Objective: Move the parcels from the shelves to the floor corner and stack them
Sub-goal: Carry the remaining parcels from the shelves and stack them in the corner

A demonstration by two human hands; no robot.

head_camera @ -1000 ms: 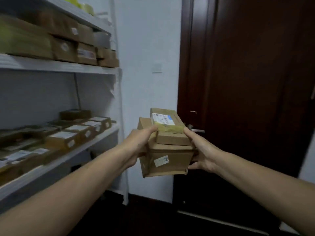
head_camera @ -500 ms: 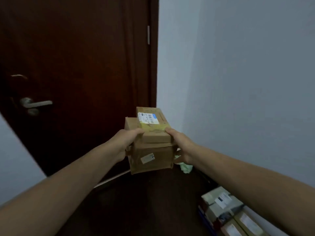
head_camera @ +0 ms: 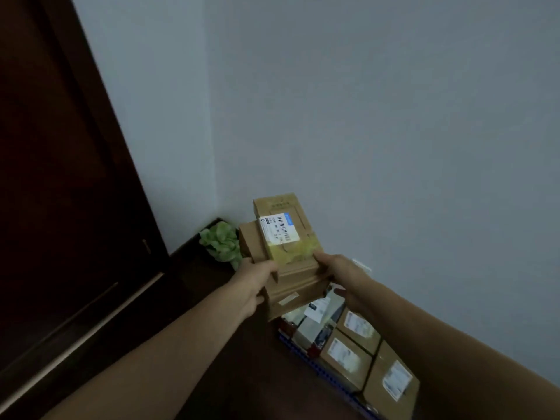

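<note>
Parcels (head_camera: 348, 356) along the wall (head_camera: 394, 147) lie below the held boxes (head_camera: 283, 237).

A dark brown wooden door (head_camera: 60, 177) fills the left side and leans across the view, its frame (head_camera: 121, 165) of the same dark wood running down beside it. A thin pale line (head_camera: 91, 331) runs along the door's bottom edge. Right of the frame stands a narrow pale grey-blue wall (head_camera: 163, 110), which meets a wider wall (head_camera: 378, 116) of the same colour in a vertical corner. At the foot of that corner a leafy green clump (head_camera: 222, 245) sits on the dark floor (head_camera: 257, 374), close against both walls. Whether it is a plant or crumpled material cannot be told. A dark skirting board (head_camera: 185, 247) runs under the narrow wall.
</note>
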